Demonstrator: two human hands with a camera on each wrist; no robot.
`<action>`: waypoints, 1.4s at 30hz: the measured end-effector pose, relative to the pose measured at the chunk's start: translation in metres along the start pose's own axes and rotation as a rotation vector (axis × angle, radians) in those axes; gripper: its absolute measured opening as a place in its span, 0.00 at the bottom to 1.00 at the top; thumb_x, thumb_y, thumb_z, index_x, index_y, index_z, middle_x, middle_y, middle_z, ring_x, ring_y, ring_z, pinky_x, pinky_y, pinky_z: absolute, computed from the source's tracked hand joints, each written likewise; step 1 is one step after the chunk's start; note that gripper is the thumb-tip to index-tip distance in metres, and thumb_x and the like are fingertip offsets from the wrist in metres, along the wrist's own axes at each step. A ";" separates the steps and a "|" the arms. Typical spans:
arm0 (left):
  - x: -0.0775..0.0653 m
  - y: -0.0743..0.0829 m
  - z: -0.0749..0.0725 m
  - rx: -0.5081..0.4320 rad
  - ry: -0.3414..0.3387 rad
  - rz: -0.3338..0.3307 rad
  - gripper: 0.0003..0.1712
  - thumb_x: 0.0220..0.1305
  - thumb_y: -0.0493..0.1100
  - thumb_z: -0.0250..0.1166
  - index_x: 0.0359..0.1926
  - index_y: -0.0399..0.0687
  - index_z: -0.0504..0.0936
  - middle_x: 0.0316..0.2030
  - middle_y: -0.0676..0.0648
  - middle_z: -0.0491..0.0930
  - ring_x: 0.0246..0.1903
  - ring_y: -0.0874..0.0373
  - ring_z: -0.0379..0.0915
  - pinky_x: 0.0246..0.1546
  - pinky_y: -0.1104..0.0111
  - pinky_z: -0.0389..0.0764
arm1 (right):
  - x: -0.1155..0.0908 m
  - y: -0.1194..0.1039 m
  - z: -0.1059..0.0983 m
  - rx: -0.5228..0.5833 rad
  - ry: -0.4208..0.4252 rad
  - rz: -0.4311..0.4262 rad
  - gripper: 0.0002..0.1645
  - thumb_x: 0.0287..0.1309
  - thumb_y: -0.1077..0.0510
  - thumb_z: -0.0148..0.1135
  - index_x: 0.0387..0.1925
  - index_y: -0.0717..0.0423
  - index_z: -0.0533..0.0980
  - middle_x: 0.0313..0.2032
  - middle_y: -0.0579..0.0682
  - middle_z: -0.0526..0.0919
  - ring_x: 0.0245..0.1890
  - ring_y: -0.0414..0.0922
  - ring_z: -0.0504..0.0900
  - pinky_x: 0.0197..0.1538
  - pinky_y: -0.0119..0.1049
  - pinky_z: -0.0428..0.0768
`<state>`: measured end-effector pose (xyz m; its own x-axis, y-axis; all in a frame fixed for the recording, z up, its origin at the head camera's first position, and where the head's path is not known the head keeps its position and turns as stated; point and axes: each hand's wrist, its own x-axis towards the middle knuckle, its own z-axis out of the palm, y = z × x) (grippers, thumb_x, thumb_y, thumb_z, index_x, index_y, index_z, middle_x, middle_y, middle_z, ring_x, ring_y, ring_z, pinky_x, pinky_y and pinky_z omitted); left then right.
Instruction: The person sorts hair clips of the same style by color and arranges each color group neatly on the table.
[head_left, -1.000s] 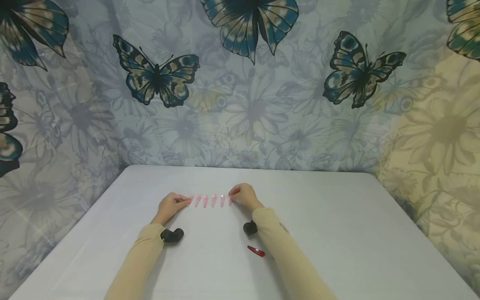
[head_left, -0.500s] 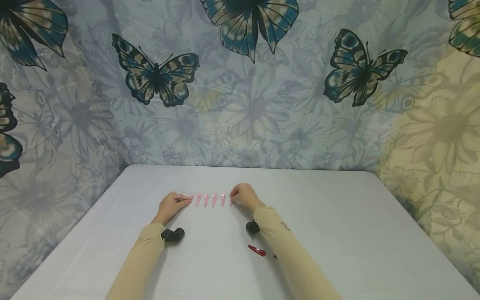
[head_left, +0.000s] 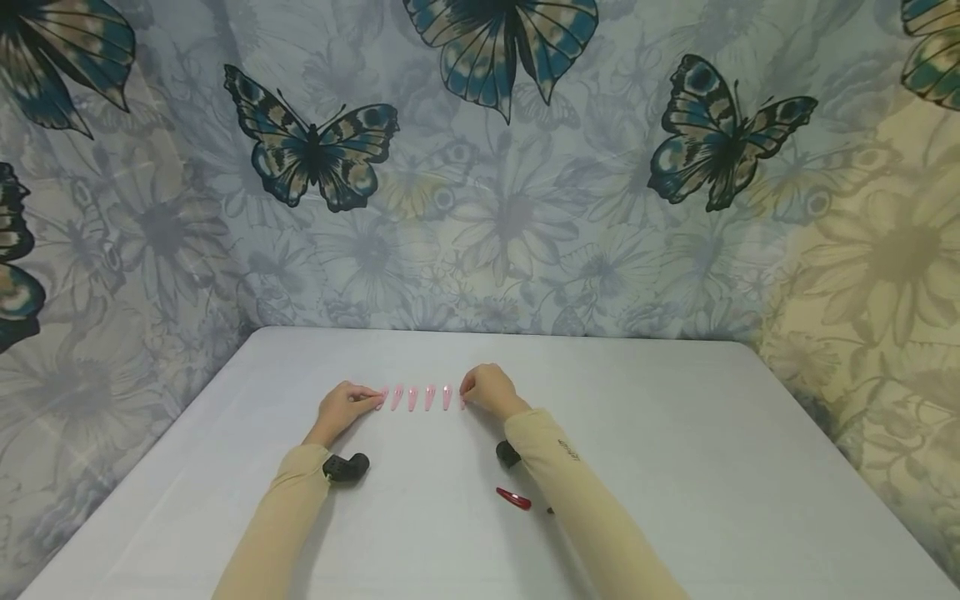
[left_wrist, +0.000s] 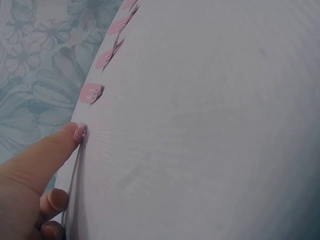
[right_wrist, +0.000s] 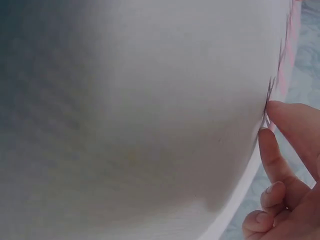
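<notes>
Pink snap hair clips stand out in a row across the white table, among them one pink hair clip (head_left: pixel 412 399) near the middle. At the row's left end, my left hand (head_left: pixel 339 412) pinches the endmost clip (left_wrist: pixel 81 132) with its fingertips, which partly cover it. My right hand (head_left: pixel 491 392) holds the clip at the opposite end (head_left: pixel 463 402) between thumb and forefinger, its other fingers curled in the right wrist view. Most of that clip is hidden behind the fingers. The clips between the hands lie untouched, roughly parallel, narrow ends toward me.
A dark red hair clip (head_left: pixel 513 498) lies nearer me, left of the right sleeve (head_left: pixel 592 508). A small dark bit (head_left: pixel 551 511) peeks out beside that sleeve. Beyond the white table (head_left: pixel 675 433) rises a butterfly-patterned backdrop (head_left: pixel 510 208).
The hands stay at the two ends of the row. The right forearm has shifted slightly right, and a small dark bit now shows beside its sleeve.
</notes>
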<state>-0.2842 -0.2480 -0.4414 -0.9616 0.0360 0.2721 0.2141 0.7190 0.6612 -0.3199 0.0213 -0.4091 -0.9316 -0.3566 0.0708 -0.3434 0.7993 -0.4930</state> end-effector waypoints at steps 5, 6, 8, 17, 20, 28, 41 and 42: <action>0.000 -0.002 0.003 -0.002 0.011 0.009 0.12 0.51 0.46 0.68 0.30 0.41 0.85 0.24 0.50 0.72 0.25 0.56 0.63 0.28 0.65 0.63 | -0.003 0.000 -0.009 0.078 0.006 0.015 0.03 0.43 0.64 0.67 0.23 0.54 0.80 0.22 0.44 0.77 0.26 0.42 0.73 0.31 0.34 0.70; -0.001 -0.002 0.003 0.002 0.013 0.013 0.12 0.51 0.47 0.67 0.31 0.41 0.85 0.24 0.50 0.72 0.25 0.56 0.63 0.28 0.65 0.63 | -0.004 0.000 -0.012 0.092 0.015 0.013 0.03 0.44 0.64 0.66 0.23 0.55 0.80 0.23 0.45 0.77 0.26 0.42 0.73 0.31 0.34 0.70; -0.001 -0.001 0.003 0.006 0.019 0.011 0.12 0.51 0.47 0.67 0.31 0.42 0.85 0.25 0.50 0.72 0.25 0.56 0.64 0.29 0.65 0.63 | -0.005 0.001 -0.020 0.121 0.030 0.011 0.02 0.45 0.64 0.65 0.23 0.56 0.79 0.24 0.45 0.77 0.28 0.42 0.73 0.33 0.34 0.70; -0.002 0.002 0.005 0.002 0.012 -0.018 0.14 0.52 0.49 0.67 0.33 0.43 0.85 0.29 0.48 0.75 0.29 0.55 0.67 0.32 0.63 0.64 | -0.019 0.022 -0.048 0.182 0.022 0.019 0.02 0.44 0.63 0.65 0.22 0.56 0.79 0.24 0.43 0.79 0.29 0.41 0.75 0.34 0.34 0.71; -0.001 0.002 0.006 -0.013 0.008 -0.022 0.15 0.53 0.50 0.66 0.35 0.44 0.85 0.31 0.47 0.75 0.32 0.54 0.68 0.34 0.62 0.65 | -0.027 0.032 -0.052 0.215 0.004 0.038 0.01 0.44 0.63 0.66 0.23 0.57 0.80 0.23 0.43 0.79 0.28 0.41 0.74 0.32 0.33 0.71; -0.001 -0.002 -0.001 -0.055 -0.005 -0.039 0.17 0.57 0.49 0.63 0.41 0.40 0.82 0.35 0.42 0.75 0.33 0.51 0.67 0.33 0.62 0.65 | -0.051 0.041 -0.050 0.313 0.060 0.014 0.02 0.45 0.63 0.65 0.23 0.58 0.80 0.22 0.43 0.79 0.26 0.40 0.71 0.31 0.34 0.69; 0.001 0.006 -0.006 -0.199 -0.099 -0.208 0.25 0.59 0.52 0.60 0.48 0.36 0.77 0.50 0.36 0.70 0.50 0.43 0.63 0.48 0.53 0.63 | -0.095 0.050 -0.056 0.361 0.043 -0.090 0.02 0.49 0.63 0.64 0.25 0.59 0.79 0.24 0.44 0.79 0.27 0.40 0.71 0.32 0.35 0.68; 0.001 0.009 -0.007 -0.214 -0.102 -0.225 0.25 0.59 0.52 0.60 0.48 0.36 0.77 0.52 0.35 0.69 0.51 0.42 0.62 0.49 0.52 0.62 | -0.097 0.052 -0.057 0.361 0.039 -0.093 0.02 0.49 0.62 0.64 0.25 0.59 0.79 0.25 0.44 0.79 0.27 0.41 0.71 0.32 0.35 0.68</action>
<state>-0.2822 -0.2465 -0.4303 -0.9988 -0.0299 0.0384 0.0154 0.5548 0.8319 -0.2538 0.1250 -0.3925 -0.9048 -0.3949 0.1593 -0.3689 0.5400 -0.7565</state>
